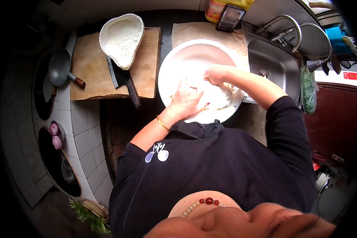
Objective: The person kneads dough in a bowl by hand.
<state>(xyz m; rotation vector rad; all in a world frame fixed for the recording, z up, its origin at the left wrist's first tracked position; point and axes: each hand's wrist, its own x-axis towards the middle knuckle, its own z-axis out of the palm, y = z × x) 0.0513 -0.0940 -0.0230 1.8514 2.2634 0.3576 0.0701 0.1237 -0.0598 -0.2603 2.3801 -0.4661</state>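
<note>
The pale dough [220, 97] sits in the lower part of the white basin [164, 71], between and beneath your hands. It is off-white, close in colour to the basin itself, with an uneven, lumpy surface and a ragged outline rather than a neat ball. Its right side bulges in a rounded lump towards the basin wall, with soft grey shading along the folds. Strong light washes out the upper part of the basin, so you cannot tell where the dough ends there.

Your left hand [186, 99] lies over the dough's left side, fingers partly spread and loosely bent, pale residue on the skin. Your right hand [216, 74] is above the dough's upper edge, fingers curled inward; whether they have hold of any dough, you cannot tell.

Left of the basin, a gourd-shaped scoop [122, 39] of white powder rests on the wooden board [89, 67], partly over the knife [133, 93].
</note>
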